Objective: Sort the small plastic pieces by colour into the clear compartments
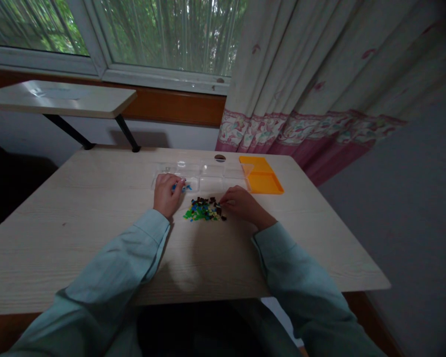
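A pile of small plastic building pieces (204, 210), in green, blue, yellow, black and dark brown, lies on the table before me. Just behind it is a clear compartment box (211, 184). My left hand (166, 194) reaches over the box's front left compartment, its fingers curled together; whatever they hold is hidden. Small blue pieces (186, 188) show beneath and beside those fingertips, inside the compartment. At the pile's right edge, my right hand (242, 204) has its thumb and fingers pinched together by the dark pieces. Anything between them is too small to make out.
A shallow orange tray (265, 182) with a divider lies right of the clear box. Behind the box is a round dark hole (220, 158) in the tabletop. A raised shelf (78, 101) on black legs stands at the back left. Curtains (278, 114) hang behind the table.
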Demonstrator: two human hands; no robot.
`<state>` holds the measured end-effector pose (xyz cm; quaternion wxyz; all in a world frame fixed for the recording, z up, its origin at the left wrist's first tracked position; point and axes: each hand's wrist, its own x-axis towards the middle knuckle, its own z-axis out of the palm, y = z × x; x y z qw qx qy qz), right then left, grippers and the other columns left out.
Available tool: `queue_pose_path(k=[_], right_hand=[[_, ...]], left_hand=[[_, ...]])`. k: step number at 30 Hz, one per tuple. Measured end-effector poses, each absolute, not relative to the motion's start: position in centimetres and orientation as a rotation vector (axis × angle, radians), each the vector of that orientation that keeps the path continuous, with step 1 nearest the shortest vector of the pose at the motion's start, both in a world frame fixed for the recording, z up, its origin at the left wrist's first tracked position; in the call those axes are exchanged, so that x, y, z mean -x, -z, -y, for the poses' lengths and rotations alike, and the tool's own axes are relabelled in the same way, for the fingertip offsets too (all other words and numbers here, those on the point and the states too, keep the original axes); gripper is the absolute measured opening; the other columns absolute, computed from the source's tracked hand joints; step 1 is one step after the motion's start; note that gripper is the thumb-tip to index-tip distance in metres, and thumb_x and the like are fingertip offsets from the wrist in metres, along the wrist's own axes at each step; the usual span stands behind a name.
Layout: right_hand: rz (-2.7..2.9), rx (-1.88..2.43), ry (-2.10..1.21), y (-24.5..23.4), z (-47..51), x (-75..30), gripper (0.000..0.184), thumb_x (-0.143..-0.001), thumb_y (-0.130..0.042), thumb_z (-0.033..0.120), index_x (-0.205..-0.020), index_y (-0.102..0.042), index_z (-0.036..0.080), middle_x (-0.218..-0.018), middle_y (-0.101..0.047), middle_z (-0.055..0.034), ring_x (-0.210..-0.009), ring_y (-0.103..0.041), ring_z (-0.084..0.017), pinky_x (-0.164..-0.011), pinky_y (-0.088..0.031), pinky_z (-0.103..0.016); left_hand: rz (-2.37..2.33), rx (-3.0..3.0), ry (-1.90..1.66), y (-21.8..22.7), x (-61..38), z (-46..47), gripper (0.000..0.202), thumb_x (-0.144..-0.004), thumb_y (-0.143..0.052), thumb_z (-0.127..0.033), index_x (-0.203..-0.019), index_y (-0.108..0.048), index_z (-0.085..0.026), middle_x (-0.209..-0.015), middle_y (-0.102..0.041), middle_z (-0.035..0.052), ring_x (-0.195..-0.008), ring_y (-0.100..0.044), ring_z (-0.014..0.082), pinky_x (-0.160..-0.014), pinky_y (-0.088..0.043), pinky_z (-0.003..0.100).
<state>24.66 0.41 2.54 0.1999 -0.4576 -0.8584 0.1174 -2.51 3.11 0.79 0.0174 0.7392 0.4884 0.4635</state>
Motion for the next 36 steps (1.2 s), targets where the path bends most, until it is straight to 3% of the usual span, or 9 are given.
queue_pose_path(k=[12,27,36], right_hand=[[2.458,1.197,-0.297,-1.8,-0.5,-24.4,0.018,-0.077,-0.065,0.016,-0.09,-0.076,0.024,-0.082,-0.069,-0.0054,-0.081,-0.058,-0.019,-0.079,-0.043,-0.032],[2.367,1.249,-0.284,-1.5,-0.6,-24.2,0.011,-0.081,-0.063,0.018,-0.083,-0.074,0.019,-0.08,-0.068,-0.0062,-0.081,-0.056,-0.02,-0.077,-0.041,-0.033],[2.129,1.347,-0.198,-1.6,0.0,-22.9,0.011,-0.085,-0.064,0.024,-0.08,-0.071,0.019,-0.079,-0.068,-0.0057,-0.081,-0.056,-0.02,-0.077,-0.041,-0.033]], left_hand=[[-1.538,-2.275,-1.419,-0.6,2.3,-3.1,0.025,-0.093,-0.05,-0.035,-0.076,-0.064,-0.022,-0.083,-0.064,0.004,-0.088,-0.054,0.0206,-0.087,-0.041,0.04],[-1.526,-2.276,-1.417,-0.5,2.4,-3.1,0.024,-0.093,-0.05,-0.034,-0.078,-0.064,-0.022,-0.084,-0.063,0.0036,-0.09,-0.053,0.0202,-0.09,-0.038,0.038],[-1.804,-2.166,-1.462,-0.2,2.7,-3.2,0.018,-0.086,-0.059,-0.037,-0.086,-0.068,-0.022,-0.106,-0.057,0.0076,-0.111,-0.046,0.0264,-0.101,-0.032,0.046]])
